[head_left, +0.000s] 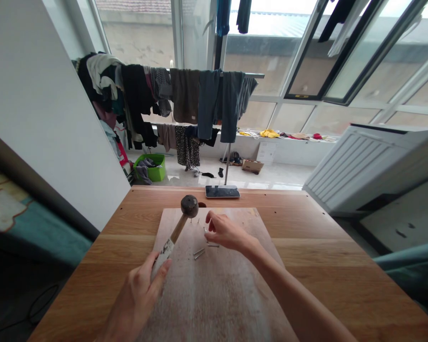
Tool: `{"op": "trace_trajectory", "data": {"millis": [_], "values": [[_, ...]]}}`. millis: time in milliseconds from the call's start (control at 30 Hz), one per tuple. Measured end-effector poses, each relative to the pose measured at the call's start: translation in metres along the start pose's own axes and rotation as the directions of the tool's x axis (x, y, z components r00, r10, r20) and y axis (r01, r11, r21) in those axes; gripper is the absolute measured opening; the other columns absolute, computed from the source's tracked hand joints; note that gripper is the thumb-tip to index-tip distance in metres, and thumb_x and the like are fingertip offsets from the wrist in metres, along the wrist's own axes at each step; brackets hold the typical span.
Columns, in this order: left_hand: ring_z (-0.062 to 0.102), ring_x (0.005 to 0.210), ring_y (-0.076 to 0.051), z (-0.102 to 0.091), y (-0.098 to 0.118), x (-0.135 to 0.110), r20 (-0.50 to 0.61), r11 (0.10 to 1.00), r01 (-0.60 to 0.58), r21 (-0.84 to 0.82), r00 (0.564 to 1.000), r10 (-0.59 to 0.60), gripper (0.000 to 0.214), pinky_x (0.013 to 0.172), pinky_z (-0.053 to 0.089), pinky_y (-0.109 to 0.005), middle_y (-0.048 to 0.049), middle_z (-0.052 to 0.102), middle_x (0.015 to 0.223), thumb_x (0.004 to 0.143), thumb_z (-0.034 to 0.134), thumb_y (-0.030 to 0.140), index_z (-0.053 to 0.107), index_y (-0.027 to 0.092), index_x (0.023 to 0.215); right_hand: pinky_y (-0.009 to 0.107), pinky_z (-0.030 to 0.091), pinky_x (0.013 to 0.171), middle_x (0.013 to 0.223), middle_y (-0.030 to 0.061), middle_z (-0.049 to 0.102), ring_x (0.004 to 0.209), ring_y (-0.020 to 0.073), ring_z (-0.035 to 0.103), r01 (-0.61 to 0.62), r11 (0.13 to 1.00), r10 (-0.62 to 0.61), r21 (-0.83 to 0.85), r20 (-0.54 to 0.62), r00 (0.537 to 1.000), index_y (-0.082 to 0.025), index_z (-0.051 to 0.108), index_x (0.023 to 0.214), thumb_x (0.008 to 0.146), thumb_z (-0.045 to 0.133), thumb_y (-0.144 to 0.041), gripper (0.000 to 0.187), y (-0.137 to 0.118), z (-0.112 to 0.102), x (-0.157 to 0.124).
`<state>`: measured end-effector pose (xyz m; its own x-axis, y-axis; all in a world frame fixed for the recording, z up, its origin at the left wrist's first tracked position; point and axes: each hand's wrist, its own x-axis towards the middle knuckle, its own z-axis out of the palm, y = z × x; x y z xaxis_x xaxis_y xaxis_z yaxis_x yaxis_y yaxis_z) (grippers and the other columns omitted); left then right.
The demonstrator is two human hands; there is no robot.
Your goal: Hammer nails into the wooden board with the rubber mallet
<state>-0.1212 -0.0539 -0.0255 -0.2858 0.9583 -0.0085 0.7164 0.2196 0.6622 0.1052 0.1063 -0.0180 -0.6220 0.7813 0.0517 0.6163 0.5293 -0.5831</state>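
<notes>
My left hand (pixel 139 285) is wrapped round the whitish-covered handle of a hammer (pixel 189 207), whose dark round head is raised over the far part of a wooden board (pixel 214 294). At the board's far half, my right hand (pixel 224 230) is closed in a pinch, with a nail (pixel 205 230) at its fingertips. Two thin nails (pixel 198 221) stand upright in the board near the hammer head. Several loose nails (pixel 199 254) lie on the board just in front of my right hand. The right fingertips partly cover the pinched nail.
The board lies on a wooden table (pixel 306 247). A phone (pixel 222 192) rests at the table's far edge. Beyond stand a drying rack hung with clothes (pixel 185 95) and a green basket (pixel 157 166). A white cabinet (pixel 371 156) is on the right.
</notes>
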Motion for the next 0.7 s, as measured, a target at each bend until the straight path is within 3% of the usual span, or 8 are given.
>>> {"op": "trace_trajectory", "data": {"millis": [133, 200, 267, 433, 567, 700], "values": [[0.077, 0.085, -0.026, -0.001, -0.007, -0.002, 0.022, 1.0, -0.004, -0.029, 1.0, 0.005, 0.039, 0.066, 0.054, -0.025, -0.0057, 0.079, 0.085, 0.091, 0.044, 0.056, 0.066, 0.025, 0.1, 0.029, 0.04, 0.076, 0.096, 0.0056, 0.065, 0.088, 0.0184, 0.054, 0.242, 0.957, -0.235, -0.16, 0.061, 0.97, -0.018, 0.057, 0.098, 0.076, 0.054, 0.004, 0.031, -0.011, 0.002, -0.007], [0.076, 0.086, -0.025, -0.002, -0.01, -0.004, 0.03, 1.0, 0.0, -0.026, 1.0, 0.001, 0.038, 0.067, 0.054, -0.025, -0.0055, 0.079, 0.086, 0.091, 0.044, 0.055, 0.066, 0.025, 0.1, 0.031, 0.039, 0.078, 0.097, 0.0062, 0.065, 0.092, 0.0198, 0.052, 0.393, 0.87, -0.37, -0.297, 0.131, 0.92, -0.018, 0.058, 0.099, 0.083, 0.051, 0.004, 0.028, -0.013, 0.001, -0.01], [0.076, 0.087, -0.025, -0.003, -0.011, -0.005, 0.033, 1.0, 0.0, -0.025, 0.999, 0.001, 0.038, 0.069, 0.055, -0.025, -0.0059, 0.079, 0.088, 0.091, 0.045, 0.055, 0.066, 0.025, 0.1, 0.032, 0.039, 0.077, 0.097, 0.0071, 0.064, 0.092, 0.0211, 0.052, 0.459, 0.79, -0.416, -0.406, 0.194, 0.888, -0.018, 0.06, 0.098, 0.091, 0.052, -0.002, 0.019, -0.013, -0.001, -0.011], [0.076, 0.09, -0.026, -0.003, -0.014, -0.005, 0.01, 1.0, -0.01, -0.026, 1.0, 0.011, 0.037, 0.07, 0.055, -0.025, -0.0063, 0.079, 0.091, 0.09, 0.046, 0.055, 0.067, 0.025, 0.099, 0.034, 0.039, 0.075, 0.097, 0.0087, 0.066, 0.092, 0.0224, 0.054, 0.478, 0.717, -0.37, -0.507, 0.305, 0.878, -0.017, 0.063, 0.097, 0.095, 0.058, -0.014, 0.006, -0.012, -0.005, -0.007], [0.077, 0.088, -0.025, -0.002, -0.019, -0.005, 0.015, 1.0, -0.006, -0.01, 1.0, 0.006, 0.037, 0.069, 0.055, -0.025, -0.0058, 0.079, 0.088, 0.09, 0.045, 0.055, 0.067, 0.026, 0.098, 0.032, 0.039, 0.074, 0.09, 0.0072, 0.069, 0.087, 0.0206, 0.059, 0.416, 0.771, -0.269, -0.482, 0.346, 0.899, -0.017, 0.066, 0.092, 0.091, 0.058, -0.01, 0.01, -0.012, -0.01, -0.006], [0.077, 0.088, -0.025, -0.003, -0.02, -0.006, 0.015, 1.0, -0.007, -0.024, 1.0, 0.007, 0.035, 0.068, 0.055, -0.024, -0.005, 0.079, 0.087, 0.09, 0.046, 0.054, 0.066, 0.026, 0.097, 0.028, 0.037, 0.063, 0.085, 0.0063, 0.068, 0.076, 0.0173, 0.06, 0.311, 0.859, -0.161, -0.406, 0.362, 0.918, -0.017, 0.068, 0.087, 0.08, 0.06, -0.004, 0.017, -0.009, -0.021, -0.007]]}}
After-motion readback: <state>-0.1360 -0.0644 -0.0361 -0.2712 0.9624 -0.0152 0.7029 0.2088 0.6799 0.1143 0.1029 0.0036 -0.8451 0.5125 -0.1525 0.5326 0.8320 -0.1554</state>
